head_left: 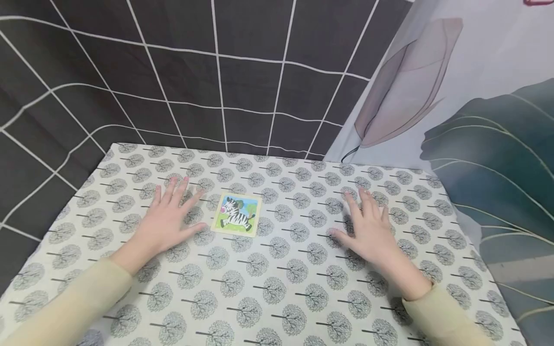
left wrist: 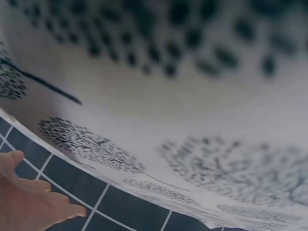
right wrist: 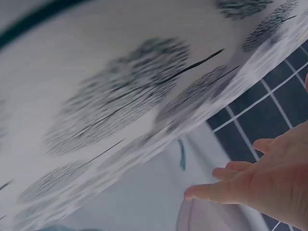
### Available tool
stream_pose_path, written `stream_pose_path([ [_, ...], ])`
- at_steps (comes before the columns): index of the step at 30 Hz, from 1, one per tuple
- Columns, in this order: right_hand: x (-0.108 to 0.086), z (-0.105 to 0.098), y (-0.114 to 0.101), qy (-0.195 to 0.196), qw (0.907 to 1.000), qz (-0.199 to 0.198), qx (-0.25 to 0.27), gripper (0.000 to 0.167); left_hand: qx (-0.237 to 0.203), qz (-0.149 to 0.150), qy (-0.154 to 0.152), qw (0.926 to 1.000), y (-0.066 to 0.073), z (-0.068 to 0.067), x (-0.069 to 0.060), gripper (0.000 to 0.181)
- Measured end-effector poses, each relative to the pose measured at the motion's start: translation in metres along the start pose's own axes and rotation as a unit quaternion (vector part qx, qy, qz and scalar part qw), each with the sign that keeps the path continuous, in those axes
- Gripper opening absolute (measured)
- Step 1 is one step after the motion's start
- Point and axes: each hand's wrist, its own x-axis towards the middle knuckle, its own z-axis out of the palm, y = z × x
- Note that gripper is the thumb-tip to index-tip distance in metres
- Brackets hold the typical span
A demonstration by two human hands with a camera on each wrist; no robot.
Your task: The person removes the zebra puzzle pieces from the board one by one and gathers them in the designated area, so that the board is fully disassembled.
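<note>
A square zebra picture puzzle with a pale border lies flat on the tree-print cloth. To its left, my left hand rests palm down with fingers spread, its thumb pointing at the puzzle's left edge and close to it. My right hand lies well to the right of the puzzle, also palm down with fingers extended, holding nothing. In the left wrist view the left hand shows at the lower left corner; in the right wrist view the right hand appears at the lower right.
The white cloth with grey trees covers the table. Behind it hangs a dark curtain with a white grid. At the right is a pale curtain printed with large leaves.
</note>
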Motion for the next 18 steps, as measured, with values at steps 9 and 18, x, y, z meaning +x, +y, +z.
stream_pose_path([
  [9,0.028,0.018,-0.028,0.012,0.9981,-0.059,0.015,0.098,0.022,0.101,0.013,0.9945,-0.001,0.009,0.022,0.095],
  [18,0.058,0.023,-0.066,-0.003,0.9916,-0.114,0.061,0.089,0.05,0.16,-0.016,0.9858,0.005,0.015,0.037,0.104],
])
